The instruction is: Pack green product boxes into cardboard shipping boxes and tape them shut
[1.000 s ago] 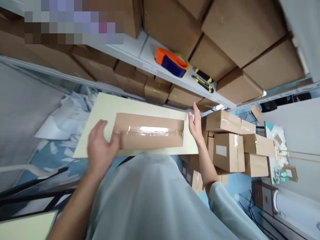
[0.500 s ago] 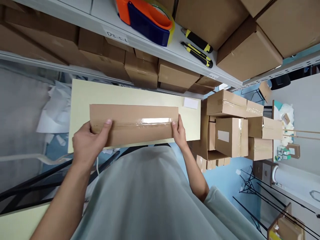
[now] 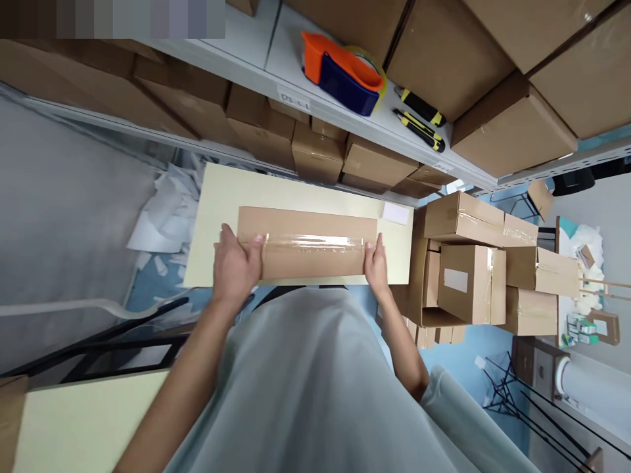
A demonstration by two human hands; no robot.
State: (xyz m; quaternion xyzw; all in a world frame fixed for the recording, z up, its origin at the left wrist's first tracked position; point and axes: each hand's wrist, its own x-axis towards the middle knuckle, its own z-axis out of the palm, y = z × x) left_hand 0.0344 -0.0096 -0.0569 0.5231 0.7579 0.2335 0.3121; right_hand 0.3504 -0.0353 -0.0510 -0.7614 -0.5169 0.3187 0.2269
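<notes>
A long cardboard box (image 3: 310,259) with clear tape along its middle is held between my two hands over a pale yellow tabletop (image 3: 290,190). My left hand (image 3: 234,266) grips its left end, the thumb lying on the top face. Around the right end is my right hand (image 3: 376,266), its thumb also on top near the tape. Most of the other fingers are hidden or only partly seen at the ends. Close to the box's right end, a small white paper (image 3: 396,213) lies on the tabletop.
On the shelf (image 3: 276,72) beyond the table are a tape dispenser (image 3: 345,72) and two utility knives (image 3: 420,118). Cardboard boxes fill the shelves. More boxes (image 3: 463,282) are stacked to the right. Crumpled white sheets (image 3: 167,210) lie at the left.
The view has shifted, so the table and shelf appear further right. Both hands still hold the box, and its tape now shows further toward the left end.
</notes>
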